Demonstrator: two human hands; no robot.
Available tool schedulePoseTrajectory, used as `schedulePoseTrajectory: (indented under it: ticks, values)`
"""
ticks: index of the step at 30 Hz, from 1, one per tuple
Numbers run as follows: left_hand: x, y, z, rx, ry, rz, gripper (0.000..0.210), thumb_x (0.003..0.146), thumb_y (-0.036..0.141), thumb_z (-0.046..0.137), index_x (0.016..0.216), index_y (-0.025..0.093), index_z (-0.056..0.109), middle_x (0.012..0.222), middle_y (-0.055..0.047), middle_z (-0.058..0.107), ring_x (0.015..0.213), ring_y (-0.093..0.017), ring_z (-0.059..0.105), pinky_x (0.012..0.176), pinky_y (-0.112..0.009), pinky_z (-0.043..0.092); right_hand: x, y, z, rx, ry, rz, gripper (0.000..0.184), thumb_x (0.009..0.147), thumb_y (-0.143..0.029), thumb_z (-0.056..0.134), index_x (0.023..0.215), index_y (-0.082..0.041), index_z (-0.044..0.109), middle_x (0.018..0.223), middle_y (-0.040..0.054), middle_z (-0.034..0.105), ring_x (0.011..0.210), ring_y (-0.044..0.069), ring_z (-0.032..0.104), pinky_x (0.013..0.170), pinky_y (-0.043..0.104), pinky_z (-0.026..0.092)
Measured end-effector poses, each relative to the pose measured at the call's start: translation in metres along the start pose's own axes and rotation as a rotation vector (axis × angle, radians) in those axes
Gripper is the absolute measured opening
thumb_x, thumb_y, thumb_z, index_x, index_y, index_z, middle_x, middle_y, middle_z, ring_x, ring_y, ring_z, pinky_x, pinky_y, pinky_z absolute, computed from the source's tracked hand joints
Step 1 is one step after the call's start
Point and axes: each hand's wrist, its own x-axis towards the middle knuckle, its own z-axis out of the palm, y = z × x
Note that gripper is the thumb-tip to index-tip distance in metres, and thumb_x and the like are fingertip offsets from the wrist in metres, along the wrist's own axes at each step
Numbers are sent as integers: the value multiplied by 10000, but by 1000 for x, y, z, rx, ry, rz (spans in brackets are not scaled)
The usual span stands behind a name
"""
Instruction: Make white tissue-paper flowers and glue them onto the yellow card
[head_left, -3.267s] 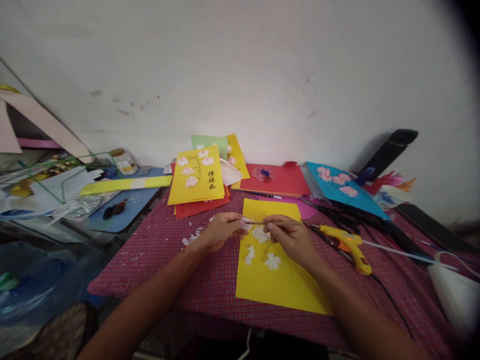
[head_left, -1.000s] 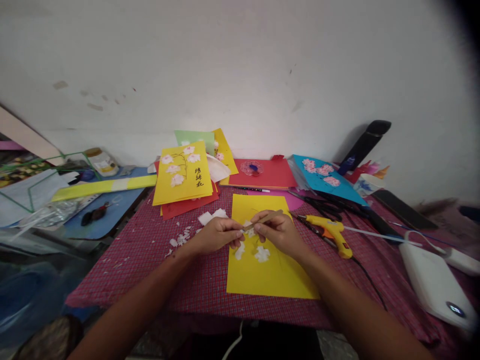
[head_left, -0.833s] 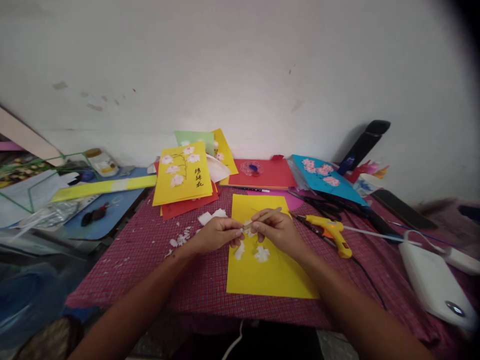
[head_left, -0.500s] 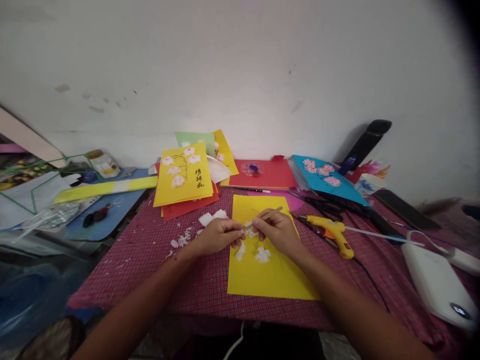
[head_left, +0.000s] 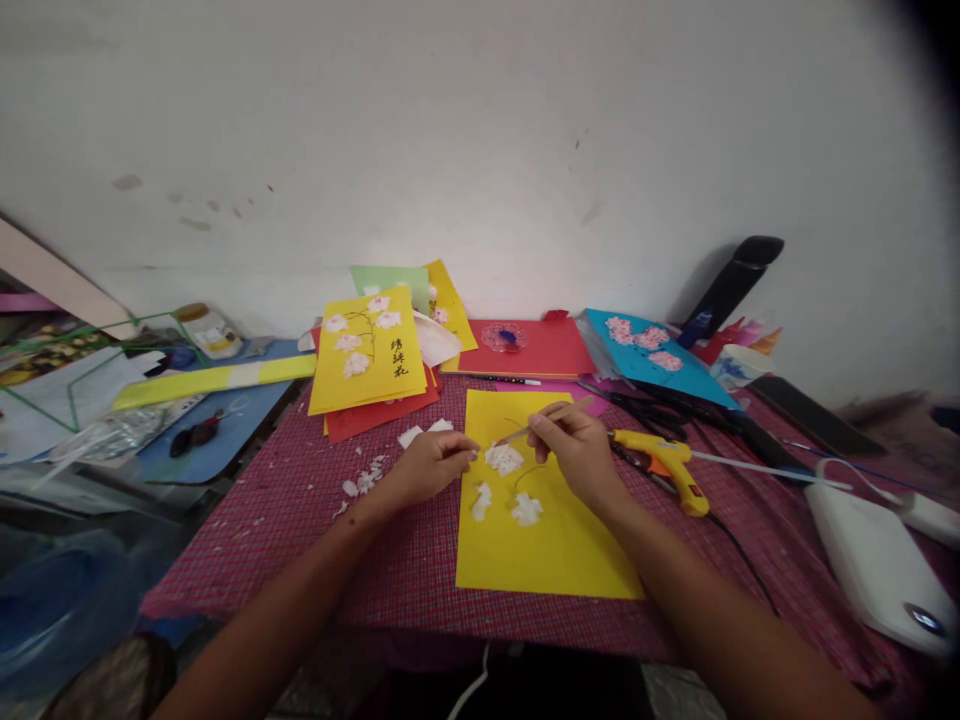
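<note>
A yellow sheet of card lies flat before me. White paper flowers are on it: a fuller one near the top, one below it, and a narrower one at the left. Thin drawn stems run between them. My right hand grips a thin pale stick, its tip just above the top flower. At the card's left edge my left hand is closed in a pinch; whatever its fingertips hold is too small to name. White paper pieces lie behind that hand.
Paper scraps are scattered at the left. A yellow glue gun and black scissors lie at the right. Finished flower cards, red card and a blue card stand along the back. A white power bank is far right.
My right hand has moved right and slightly up with the stick. My left hand has drawn back a little to the left, so the top flower now shows between them.
</note>
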Motion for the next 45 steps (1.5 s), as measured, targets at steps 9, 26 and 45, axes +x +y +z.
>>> schedulePoseTrajectory:
  ticks: [9,26,45]
  values:
    - [1,-4,4,462,-42,273,231,936,206,530,1009,153,742,954,-92,730,912,-219,636,829,-328,479,1,2,-1,1,-11,12,295,820,-388,750,658,-182,614,619,3,641,466,111,554,455,240,431]
    - [3,-23,-49,477,319,5,197,887,214,528,920,182,719,961,-81,714,923,-241,632,849,-363,476,-1,5,0,-43,-21,37,337,805,-467,754,674,-186,623,623,14,645,488,123,559,460,248,460]
    - [-3,-23,-30,599,67,142,376,802,380,733,1101,167,652,1041,-110,632,1000,-277,583,911,-386,452,-1,5,-1,-115,-37,6,332,816,-462,737,666,-184,634,644,16,638,495,122,566,464,241,473]
